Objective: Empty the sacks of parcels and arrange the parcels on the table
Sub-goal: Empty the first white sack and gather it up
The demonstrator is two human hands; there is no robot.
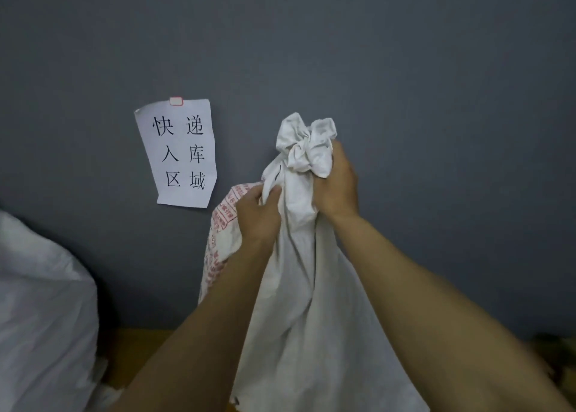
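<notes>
Clutching the knotted sack [299, 255], both hands' grips pinch it; second sack [40, 302] left.

The sack [299, 287] in my grip is white, with red printed lettering down its left side. A second sack [40, 302] is plain white. The wall [405, 68] is slate grey; its paper sign [180, 153] is white with black characters.

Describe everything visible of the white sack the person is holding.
The white sack looks like woven plastic, with red print on its left side. It stands upright before the grey wall, its neck bunched into a knot at the top. The left hand pinches fabric below the knot; the right hand grips the knot. Contents hidden.
</notes>
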